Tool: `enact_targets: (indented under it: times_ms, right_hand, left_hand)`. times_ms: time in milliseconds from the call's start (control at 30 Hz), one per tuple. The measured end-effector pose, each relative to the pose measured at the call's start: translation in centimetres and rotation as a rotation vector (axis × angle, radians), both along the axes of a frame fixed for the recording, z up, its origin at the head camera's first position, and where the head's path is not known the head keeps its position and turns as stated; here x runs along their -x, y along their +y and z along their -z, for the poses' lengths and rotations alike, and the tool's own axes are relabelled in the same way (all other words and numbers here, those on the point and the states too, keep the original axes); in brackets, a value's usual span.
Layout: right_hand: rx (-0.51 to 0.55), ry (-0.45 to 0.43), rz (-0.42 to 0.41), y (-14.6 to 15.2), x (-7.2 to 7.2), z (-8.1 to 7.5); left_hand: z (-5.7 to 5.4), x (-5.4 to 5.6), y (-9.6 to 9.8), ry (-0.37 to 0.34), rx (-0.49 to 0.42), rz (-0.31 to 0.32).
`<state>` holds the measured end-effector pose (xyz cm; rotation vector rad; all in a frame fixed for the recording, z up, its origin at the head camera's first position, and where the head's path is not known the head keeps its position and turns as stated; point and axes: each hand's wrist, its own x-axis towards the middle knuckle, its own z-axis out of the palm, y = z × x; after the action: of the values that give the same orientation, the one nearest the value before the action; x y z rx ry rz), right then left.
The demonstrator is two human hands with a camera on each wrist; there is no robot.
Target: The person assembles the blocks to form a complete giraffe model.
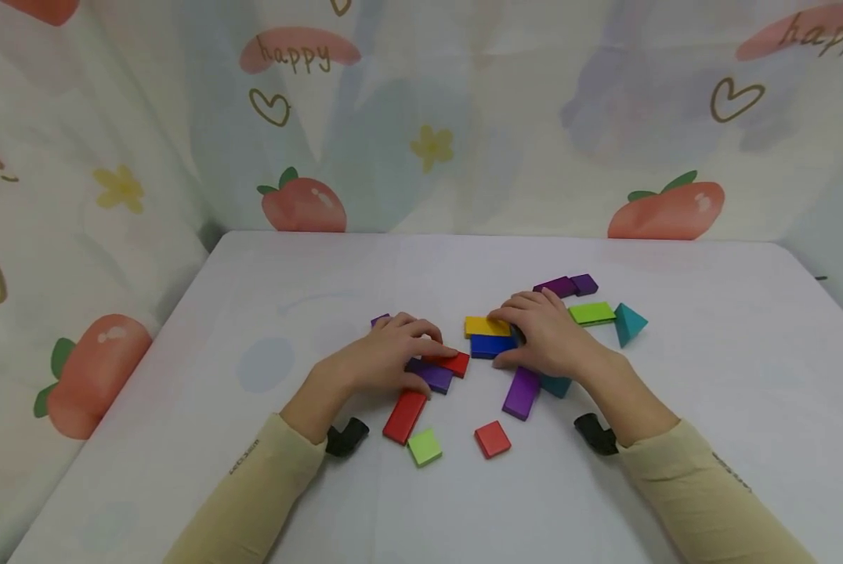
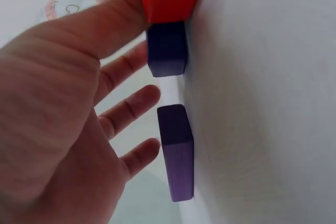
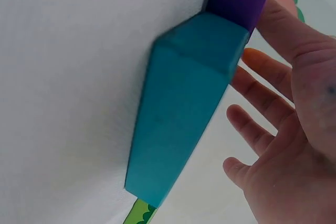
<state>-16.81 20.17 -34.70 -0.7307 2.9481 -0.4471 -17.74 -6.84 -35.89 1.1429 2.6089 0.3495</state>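
My left hand (image 1: 393,352) is over the left cluster of blocks, its index finger lying along a red block (image 1: 457,363). Its thumb is at the near edge of a purple-blue block (image 1: 432,377). In the left wrist view, the other fingers extend loosely beside a dark purple block (image 2: 178,156). My right hand (image 1: 548,333) has its index fingertip at the right end of a yellow block (image 1: 485,326). The thumb tip is by the blue block (image 1: 490,346). Under that hand lie a purple block (image 1: 522,393) and a teal block (image 3: 178,108), partly hidden in the head view.
A longer red block (image 1: 404,417), a light green square (image 1: 425,447) and a red square (image 1: 493,439) lie nearer me. Beyond the right hand are a green block (image 1: 592,314), a teal triangle (image 1: 629,324) and dark purple blocks (image 1: 584,284). A patterned curtain (image 1: 499,117) stands behind the table.
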Motion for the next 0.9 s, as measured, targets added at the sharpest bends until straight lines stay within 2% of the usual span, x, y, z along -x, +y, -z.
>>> enact_targets:
  times_ms: [167,333,433,900]
  right_hand:
    - [0.025,-0.035,-0.036,0.4,-0.2,0.1]
    - [0.071,-0.098,-0.109,0.9,-0.7,0.3]
    - [0.091,-0.104,-0.135,1.0,-0.7,0.4]
    - [0.123,-0.118,-0.139,1.0,-0.1,0.3]
  left_hand:
    - [0.2,0.4,-0.3,-0.014,-0.019,-0.010]
    - [0.2,0.5,-0.8,-0.087,-0.046,0.033]
    - [0.2,0.5,-1.1,-0.121,-0.067,0.047]
    - [0.2,0.8,-1.4,-0.113,-0.095,0.037]
